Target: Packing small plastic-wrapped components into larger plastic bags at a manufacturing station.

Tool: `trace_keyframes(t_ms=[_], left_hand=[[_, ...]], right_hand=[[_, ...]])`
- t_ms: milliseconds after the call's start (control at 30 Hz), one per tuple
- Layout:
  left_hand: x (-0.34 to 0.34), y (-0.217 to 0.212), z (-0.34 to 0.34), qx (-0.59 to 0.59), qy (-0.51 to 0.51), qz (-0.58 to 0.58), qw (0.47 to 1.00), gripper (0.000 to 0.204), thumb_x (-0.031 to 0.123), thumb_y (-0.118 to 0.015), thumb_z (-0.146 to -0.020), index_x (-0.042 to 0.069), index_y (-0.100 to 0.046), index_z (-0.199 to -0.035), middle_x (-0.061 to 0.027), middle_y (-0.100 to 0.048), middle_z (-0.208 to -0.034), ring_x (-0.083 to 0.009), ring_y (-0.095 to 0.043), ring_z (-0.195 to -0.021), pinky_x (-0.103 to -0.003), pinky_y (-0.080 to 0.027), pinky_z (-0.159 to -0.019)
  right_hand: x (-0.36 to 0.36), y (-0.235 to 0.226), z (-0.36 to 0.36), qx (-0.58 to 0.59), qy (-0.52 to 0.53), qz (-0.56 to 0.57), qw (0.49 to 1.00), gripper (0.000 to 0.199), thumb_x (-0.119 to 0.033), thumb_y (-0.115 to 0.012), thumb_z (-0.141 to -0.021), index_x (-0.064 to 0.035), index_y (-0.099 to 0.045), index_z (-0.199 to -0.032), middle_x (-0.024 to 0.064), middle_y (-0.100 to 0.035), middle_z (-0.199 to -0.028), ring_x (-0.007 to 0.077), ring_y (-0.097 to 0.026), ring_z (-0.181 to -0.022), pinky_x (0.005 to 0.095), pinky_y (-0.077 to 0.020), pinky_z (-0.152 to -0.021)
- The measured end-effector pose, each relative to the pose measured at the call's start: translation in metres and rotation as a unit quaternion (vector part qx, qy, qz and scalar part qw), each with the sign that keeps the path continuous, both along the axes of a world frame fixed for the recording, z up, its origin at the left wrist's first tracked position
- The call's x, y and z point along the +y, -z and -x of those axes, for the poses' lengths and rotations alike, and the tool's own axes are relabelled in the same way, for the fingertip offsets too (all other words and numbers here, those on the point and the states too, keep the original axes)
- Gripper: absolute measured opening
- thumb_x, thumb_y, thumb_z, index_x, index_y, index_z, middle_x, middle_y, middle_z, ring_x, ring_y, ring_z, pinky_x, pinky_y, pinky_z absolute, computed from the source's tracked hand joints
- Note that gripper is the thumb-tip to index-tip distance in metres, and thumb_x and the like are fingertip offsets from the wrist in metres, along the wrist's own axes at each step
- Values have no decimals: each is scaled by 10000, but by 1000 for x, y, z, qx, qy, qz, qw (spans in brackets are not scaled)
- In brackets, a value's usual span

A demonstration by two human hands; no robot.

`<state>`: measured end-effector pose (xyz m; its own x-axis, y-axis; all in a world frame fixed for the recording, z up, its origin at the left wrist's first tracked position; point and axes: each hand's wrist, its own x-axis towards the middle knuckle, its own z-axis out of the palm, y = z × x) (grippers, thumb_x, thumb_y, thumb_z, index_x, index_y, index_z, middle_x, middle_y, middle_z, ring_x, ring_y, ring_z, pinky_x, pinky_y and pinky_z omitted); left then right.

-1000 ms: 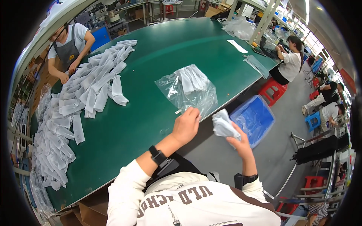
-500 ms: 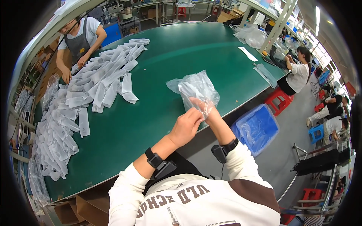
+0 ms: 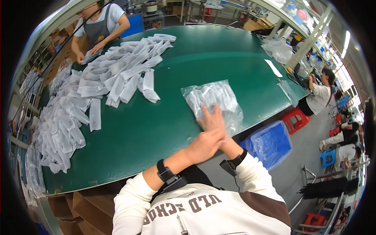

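Observation:
A clear plastic bag [image 3: 214, 93] filled with whitish wrapped pieces lies flat on the green table [image 3: 156, 137]. My right hand [image 3: 213, 120] rests on its near part, open, with fingers spread and pointing away from me. Whether any of the bag's film covers that hand, I cannot tell. My left hand [image 3: 204, 146] is closed at the base of my right hand, its fingers curled by the right wrist. What those fingers grip, if anything, is hidden. To the left spreads a large heap of whitish sleeve-like wrapped pieces [image 3: 113, 74].
A co-worker [image 3: 103, 27] handles pieces behind the heap at the far left. Off the table's right edge stands a blue bin [image 3: 270, 143] lined with clear plastic, beside a red stool [image 3: 296, 119]. A white strip [image 3: 273, 68] lies at the far right. Cardboard boxes [image 3: 94, 207] sit below the front edge.
The bag, bunched up around my right hand before, now lies flattened on the table. My right hand has spread its fingers over it. My left hand has moved from the bag's edge to the right wrist.

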<state>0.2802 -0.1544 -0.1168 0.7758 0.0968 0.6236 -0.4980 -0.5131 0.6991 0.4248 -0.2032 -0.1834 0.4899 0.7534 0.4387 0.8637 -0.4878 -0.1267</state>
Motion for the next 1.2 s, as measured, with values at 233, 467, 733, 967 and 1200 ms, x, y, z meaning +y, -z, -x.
trace_keyframes(t_ms=[233,467,733,967,1200], left_hand=[[10,3,4,77,22,-6,997,175,98,-699,-858,13,-568,-938,-155,-585,-922,-342,-604,-813,-414,-490,-714],[148,4,45,38,-213,-226,950,365,181,-768,-806,46,-615,-1108,-137,-579,-974,-355,-564,-920,-428,-490,-841],[249,55,20,192,-332,-136,914,267,109,-737,-799,35,-628,-1032,-161,-611,-955,-386,-591,-898,-430,-495,-817],[243,49,23,113,-303,-107,940,85,-33,-618,-798,-1,-632,-875,-203,-633,-847,-424,-623,-840,-469,-512,-757],[203,31,77,180,-254,21,950,53,-20,-674,-811,-13,-635,-846,-121,-631,-811,-306,-642,-729,-385,-524,-656]], right_hand=[[32,1,-47,1,-37,-44,998,793,-192,-778,-798,-38,-364,-1456,375,-350,-1401,538,-437,-1211,516,-428,-1018],[-86,-109,-2,214,-185,244,927,383,-172,-701,-875,15,-616,-1197,250,-657,-1085,418,-626,-1022,471,-510,-859],[0,-203,23,358,-271,96,888,235,-105,-649,-925,9,-672,-1129,105,-691,-814,133,-678,-697,266,-524,-640],[213,-74,-3,124,-272,65,952,400,-306,-696,-877,-120,-652,-1229,210,-636,-1009,393,-658,-931,470,-543,-777],[237,-41,53,37,-203,134,969,539,-428,-728,-814,-34,-638,-1169,277,-517,-1197,437,-643,-919,484,-546,-773]])
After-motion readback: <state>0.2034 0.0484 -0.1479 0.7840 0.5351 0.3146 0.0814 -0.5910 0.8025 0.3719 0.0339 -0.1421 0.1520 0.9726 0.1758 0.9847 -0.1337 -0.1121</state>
